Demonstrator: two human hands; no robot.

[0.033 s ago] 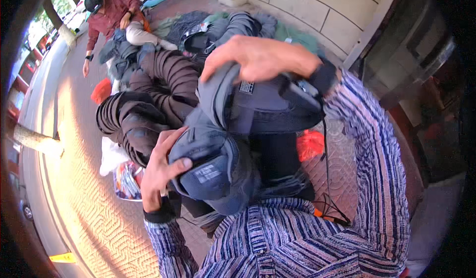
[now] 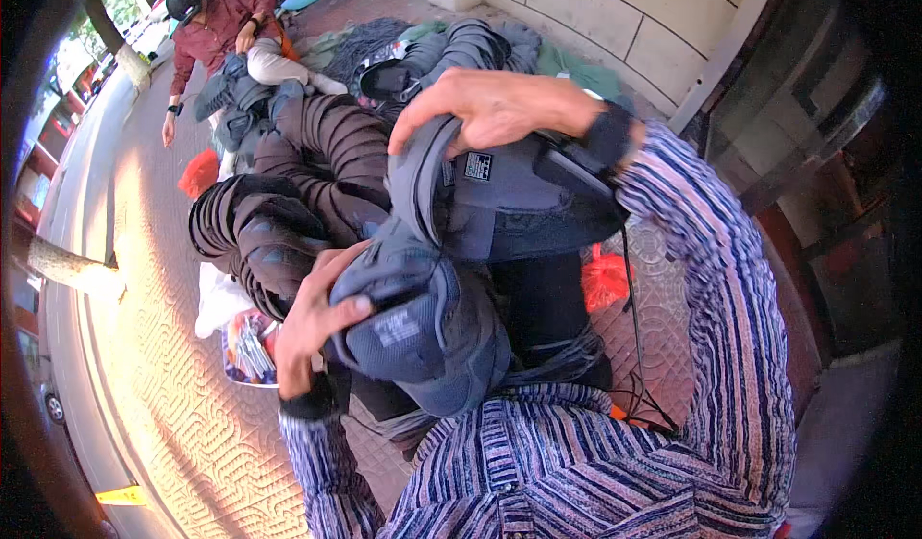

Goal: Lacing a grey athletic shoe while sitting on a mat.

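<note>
Dark caps [image 2: 408, 342]: your left hand [image 2: 310, 323] is clamping one, your right hand [image 2: 509, 107] gripping stacked edges [image 2: 416, 188]; steady pressure should be helping.

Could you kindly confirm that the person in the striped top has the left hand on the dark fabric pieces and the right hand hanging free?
Not quite: the head view shows the right hand curled over the dark fabric pieces, not hanging free. The left hand is on them, as you say.
</note>
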